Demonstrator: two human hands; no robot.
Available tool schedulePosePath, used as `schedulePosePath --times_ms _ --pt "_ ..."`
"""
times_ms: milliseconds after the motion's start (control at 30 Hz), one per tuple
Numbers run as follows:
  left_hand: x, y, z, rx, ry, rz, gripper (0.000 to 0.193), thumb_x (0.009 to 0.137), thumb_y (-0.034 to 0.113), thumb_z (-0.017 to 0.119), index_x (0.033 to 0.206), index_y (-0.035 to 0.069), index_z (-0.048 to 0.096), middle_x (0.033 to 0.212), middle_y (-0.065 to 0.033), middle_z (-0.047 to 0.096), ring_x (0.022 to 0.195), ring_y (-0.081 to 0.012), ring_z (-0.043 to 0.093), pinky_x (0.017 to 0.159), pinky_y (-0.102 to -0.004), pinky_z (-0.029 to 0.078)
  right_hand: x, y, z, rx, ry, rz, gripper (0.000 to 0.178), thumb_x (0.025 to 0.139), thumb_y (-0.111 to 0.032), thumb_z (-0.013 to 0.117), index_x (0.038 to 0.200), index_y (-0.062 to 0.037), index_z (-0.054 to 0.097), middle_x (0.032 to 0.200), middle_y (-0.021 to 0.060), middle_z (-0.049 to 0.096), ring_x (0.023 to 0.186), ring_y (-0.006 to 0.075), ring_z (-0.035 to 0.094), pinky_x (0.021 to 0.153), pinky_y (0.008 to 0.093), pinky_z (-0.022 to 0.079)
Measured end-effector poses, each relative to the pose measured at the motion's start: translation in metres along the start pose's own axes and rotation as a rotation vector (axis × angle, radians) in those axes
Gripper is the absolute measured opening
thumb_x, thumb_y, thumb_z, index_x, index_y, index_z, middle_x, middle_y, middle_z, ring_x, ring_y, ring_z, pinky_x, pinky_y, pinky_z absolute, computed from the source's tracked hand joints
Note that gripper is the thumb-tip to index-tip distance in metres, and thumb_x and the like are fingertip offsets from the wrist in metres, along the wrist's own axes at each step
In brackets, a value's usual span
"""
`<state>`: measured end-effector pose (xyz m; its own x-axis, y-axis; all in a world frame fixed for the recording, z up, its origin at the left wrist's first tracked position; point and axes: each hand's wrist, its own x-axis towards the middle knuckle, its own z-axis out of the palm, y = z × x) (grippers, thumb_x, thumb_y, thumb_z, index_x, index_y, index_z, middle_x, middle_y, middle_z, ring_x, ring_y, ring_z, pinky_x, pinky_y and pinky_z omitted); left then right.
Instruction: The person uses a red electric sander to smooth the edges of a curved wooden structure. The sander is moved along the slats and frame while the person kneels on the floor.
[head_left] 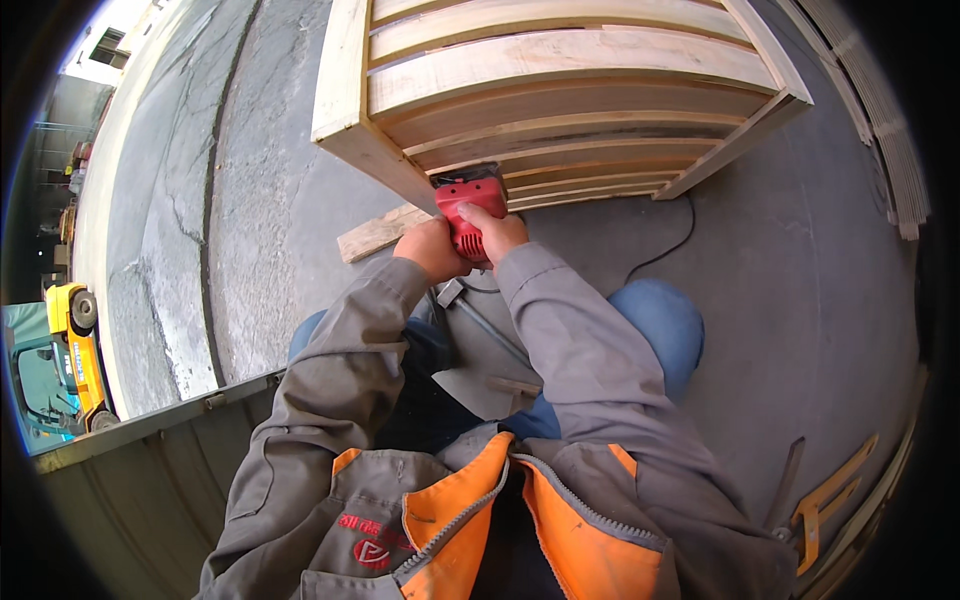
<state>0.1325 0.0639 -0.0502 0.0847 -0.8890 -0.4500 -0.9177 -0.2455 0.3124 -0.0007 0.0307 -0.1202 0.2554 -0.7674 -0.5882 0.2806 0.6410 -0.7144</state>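
Observation:
Both of my hands are wrapped round a red handheld power tool [470,194] with a dark plate at its far end. My left hand [432,250] closes on its left side, and my right hand [494,232] grips its right side with the thumb on top. The tool's far end is up against the lower left part of a slatted wooden crate [570,62]; whether it touches the wood, I cannot tell. A short wooden board [382,232] lies on the floor left of my hands. Below them is a hammer [452,293] with a grey handle.
A black cable [690,225] curves over the floor on the right. Long stacked strips [885,130] line the far right. An orange-framed tool [830,500] lies at lower right. A metal panel [150,455] stands at lower left, with a yellow forklift [80,350] beyond it.

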Motion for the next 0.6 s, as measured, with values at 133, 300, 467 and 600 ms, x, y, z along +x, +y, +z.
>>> schedulePosePath --times_ms 133,300,467,600 --pt "-0.010 0.009 0.002 -0.043 0.038 0.030 0.073 0.062 0.051 0.090 0.106 -0.002 0.068 0.097 -0.0239 0.075 0.095 -0.0385 0.073 0.085 -0.0454 0.057 0.001 0.009 -0.011 -0.017 0.047 -0.015 0.051 0.082 -0.036 0.084 0.115 0.0008 0.074 0.104 0.0135 0.076 0.088 0.0223 0.074 0.079 0.0364 0.057" --pt "-0.025 0.011 -0.001 -0.094 0.182 0.062 0.074 0.062 0.050 0.091 0.106 -0.001 0.060 0.094 -0.0232 0.074 0.088 -0.0394 0.074 0.078 -0.0462 0.059 -0.019 -0.009 -0.004 -0.072 -0.052 -0.216 0.047 0.086 -0.030 0.082 0.120 0.0003 0.071 0.108 0.0127 0.075 0.093 0.0208 0.073 0.083 0.0360 0.057" --pt "-0.020 0.010 -0.006 -0.100 0.279 0.038 0.080 0.061 0.049 0.094 0.111 -0.004 0.061 0.094 -0.0255 0.074 0.091 -0.0429 0.073 0.082 -0.0476 0.058 -0.012 -0.020 0.010 -0.121 -0.031 -0.238 0.046 0.087 -0.028 0.083 0.121 0.0005 0.070 0.109 0.0121 0.074 0.094 0.0196 0.072 0.082 0.0355 0.057" --pt "-0.019 0.025 -0.013 -0.055 0.246 0.004 0.083 0.059 0.052 0.092 0.110 -0.005 0.061 0.093 -0.0257 0.074 0.090 -0.0423 0.073 0.080 -0.0470 0.058 -0.013 -0.032 0.002 -0.176 0.035 -0.233 0.048 0.084 -0.032 0.086 0.115 0.0021 0.073 0.103 0.0121 0.075 0.086 0.0200 0.073 0.076 0.0353 0.058"
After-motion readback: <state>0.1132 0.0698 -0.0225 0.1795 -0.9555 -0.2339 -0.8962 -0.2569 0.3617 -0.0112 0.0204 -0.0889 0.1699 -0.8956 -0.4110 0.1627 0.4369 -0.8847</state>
